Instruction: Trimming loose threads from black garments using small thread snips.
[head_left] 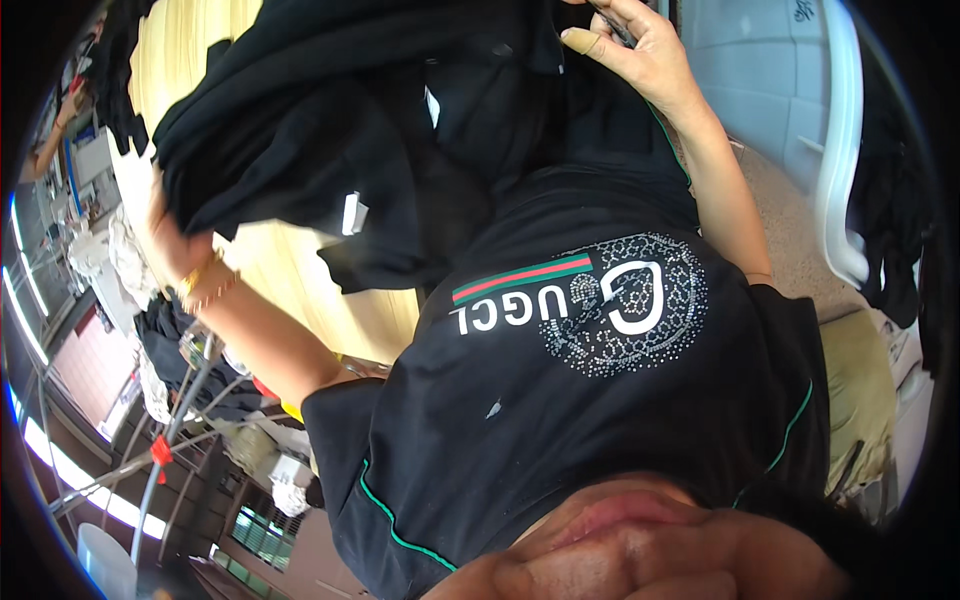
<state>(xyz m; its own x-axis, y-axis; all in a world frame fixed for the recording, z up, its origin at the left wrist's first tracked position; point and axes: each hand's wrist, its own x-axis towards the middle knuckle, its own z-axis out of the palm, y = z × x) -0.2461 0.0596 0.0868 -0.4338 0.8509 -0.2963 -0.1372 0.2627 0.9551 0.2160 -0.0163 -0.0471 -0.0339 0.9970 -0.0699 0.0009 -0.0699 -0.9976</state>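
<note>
Seemingly soft and limp, black cloth (330, 130) is being handled, best by its edge, a dark tool (617, 32) being gripped by the right hand (648, 62), the left hand's (175, 235) grip being unclear.

Between the left fingers (152, 190) and right fingers (604, 48) lies soft, matt black cloth (320, 130) with smooth, paper-like white tags (354, 214). Below it, the counter (275, 270) looks smooth and wood-grained. Right of the right fingers, the pale-blue tub (765, 80) looks like glossy plastic; behind the left fingers, the bracelet (207, 284) shines like metal.
</note>
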